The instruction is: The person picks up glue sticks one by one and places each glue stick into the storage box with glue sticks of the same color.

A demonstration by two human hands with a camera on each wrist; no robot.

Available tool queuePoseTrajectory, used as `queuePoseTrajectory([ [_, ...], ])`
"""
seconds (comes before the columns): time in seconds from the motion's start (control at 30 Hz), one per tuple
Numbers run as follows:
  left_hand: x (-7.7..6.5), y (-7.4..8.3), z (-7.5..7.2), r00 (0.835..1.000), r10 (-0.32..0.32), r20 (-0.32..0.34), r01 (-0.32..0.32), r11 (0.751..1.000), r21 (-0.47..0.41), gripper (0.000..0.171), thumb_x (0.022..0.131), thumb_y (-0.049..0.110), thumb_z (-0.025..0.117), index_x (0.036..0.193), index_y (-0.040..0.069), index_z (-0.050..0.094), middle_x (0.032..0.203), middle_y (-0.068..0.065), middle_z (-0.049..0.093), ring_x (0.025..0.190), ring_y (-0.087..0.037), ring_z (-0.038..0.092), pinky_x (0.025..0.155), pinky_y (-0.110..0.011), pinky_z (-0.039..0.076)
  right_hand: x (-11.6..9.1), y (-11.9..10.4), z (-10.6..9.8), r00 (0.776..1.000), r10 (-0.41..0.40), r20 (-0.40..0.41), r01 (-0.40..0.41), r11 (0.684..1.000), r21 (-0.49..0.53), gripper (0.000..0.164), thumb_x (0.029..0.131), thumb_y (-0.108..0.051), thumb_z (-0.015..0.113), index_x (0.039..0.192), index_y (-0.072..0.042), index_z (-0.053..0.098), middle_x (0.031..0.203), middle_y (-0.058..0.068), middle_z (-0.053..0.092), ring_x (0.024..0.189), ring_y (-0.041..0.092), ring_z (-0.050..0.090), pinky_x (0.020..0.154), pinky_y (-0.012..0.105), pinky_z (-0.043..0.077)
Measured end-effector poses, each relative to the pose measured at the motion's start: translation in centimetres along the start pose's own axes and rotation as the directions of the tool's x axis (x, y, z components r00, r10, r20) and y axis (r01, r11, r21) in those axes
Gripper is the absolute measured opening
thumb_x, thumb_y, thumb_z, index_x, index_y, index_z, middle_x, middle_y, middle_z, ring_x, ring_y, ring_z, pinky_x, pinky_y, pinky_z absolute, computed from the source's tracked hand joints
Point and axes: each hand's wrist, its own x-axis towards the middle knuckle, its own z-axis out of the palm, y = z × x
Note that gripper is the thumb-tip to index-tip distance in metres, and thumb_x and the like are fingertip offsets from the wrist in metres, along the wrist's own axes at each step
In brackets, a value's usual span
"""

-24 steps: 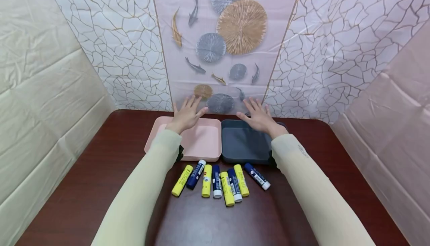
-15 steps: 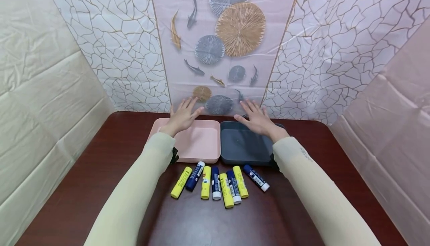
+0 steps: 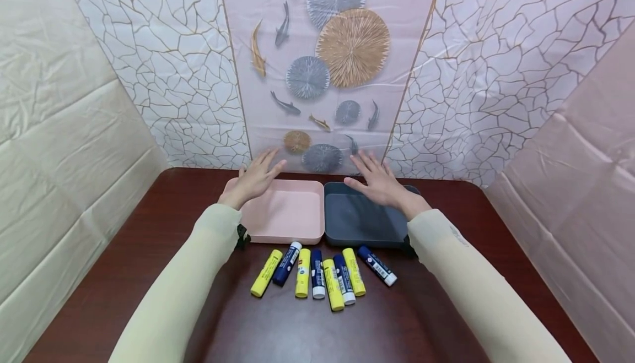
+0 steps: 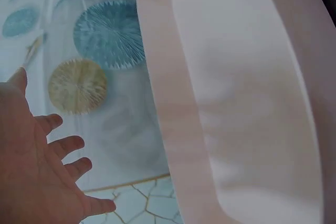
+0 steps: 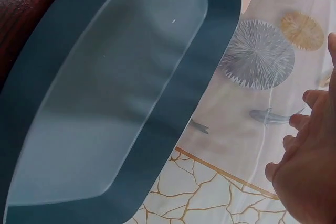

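Note:
My left hand (image 3: 252,181) hovers with spread fingers over the far left part of a pink tray (image 3: 292,220). In the left wrist view, that palm (image 4: 37,166) and the tray's pale inside (image 4: 252,103) show nothing held. Over the dark blue-grey tray (image 3: 359,217) my right hand (image 3: 382,187) is held the same way, fingers extended. The right wrist view has the hand (image 5: 310,161) beside that tray's wall (image 5: 178,98). In front of both trays lie several glue sticks, some yellow (image 3: 266,273) and some dark blue with white ends (image 3: 286,264).
The trays stand side by side near the back of a dark red-brown table (image 3: 163,242). Behind it hangs a patterned cloth (image 3: 307,120), with pale cloth walls (image 3: 69,148) at both sides. The glue sticks lie in a loose row, mostly pointing away from me.
My left hand has moved left and a little back toward me. The right hand has shifted only slightly. The whole head view has tilted up a bit; trays and glue sticks keep their places.

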Motion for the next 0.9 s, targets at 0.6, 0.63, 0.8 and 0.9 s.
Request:
queuePoseTrajectory([
  [0.6, -1.7, -2.0, -1.1, 0.999, -0.007, 0.036, 0.005, 0.999, 0.049, 0.072, 0.112, 0.056, 0.029, 0.169, 0.015, 0.015, 0.171, -0.02, 0.018, 0.157, -0.042, 0.013, 0.118, -0.075, 0.001, -2.0, -1.6, -0.2, 0.997, -0.038, 0.06, 0.035, 0.997, 0.062, 0.082, 0.107, -0.062, 0.041, 0.169, -0.017, 0.009, 0.175, 0.011, 0.004, 0.16, 0.033, -0.006, 0.124, 0.06, -0.008],
  [0.63, -1.8, -2.2, -1.1, 0.999, -0.011, 0.039, 0.009, 0.999, 0.052, 0.072, 0.112, 0.056, 0.029, 0.169, 0.015, 0.015, 0.171, -0.02, 0.017, 0.157, -0.043, 0.014, 0.118, -0.075, 0.001, -2.1, -1.7, -0.2, 0.997, -0.04, 0.066, 0.035, 0.996, 0.076, 0.082, 0.108, -0.06, 0.042, 0.169, -0.017, 0.009, 0.175, 0.011, 0.004, 0.16, 0.033, -0.006, 0.124, 0.06, -0.008],
  [0.8, -2.2, -3.0, -1.4, 0.998, -0.034, 0.049, 0.032, 0.999, 0.033, 0.074, 0.111, 0.058, 0.027, 0.168, 0.012, 0.015, 0.171, -0.022, 0.016, 0.156, -0.044, 0.013, 0.118, -0.074, 0.002, -2.9, -1.8, -0.4, 0.996, -0.041, 0.085, 0.033, 0.995, 0.096, 0.081, 0.108, -0.057, 0.045, 0.169, -0.019, 0.008, 0.175, 0.011, 0.004, 0.16, 0.034, -0.005, 0.123, 0.06, -0.009],
  [0.9, -2.5, -3.4, -1.6, 0.998, -0.038, 0.055, 0.037, 0.999, 0.014, 0.075, 0.111, 0.059, 0.027, 0.168, 0.012, 0.014, 0.171, -0.022, 0.014, 0.157, -0.044, 0.011, 0.118, -0.075, 0.001, -3.3, -2.0, -0.6, 0.995, -0.047, 0.086, 0.039, 0.995, 0.094, 0.081, 0.108, -0.056, 0.047, 0.169, -0.018, 0.009, 0.175, 0.011, 0.004, 0.16, 0.034, -0.005, 0.124, 0.059, -0.009],
])
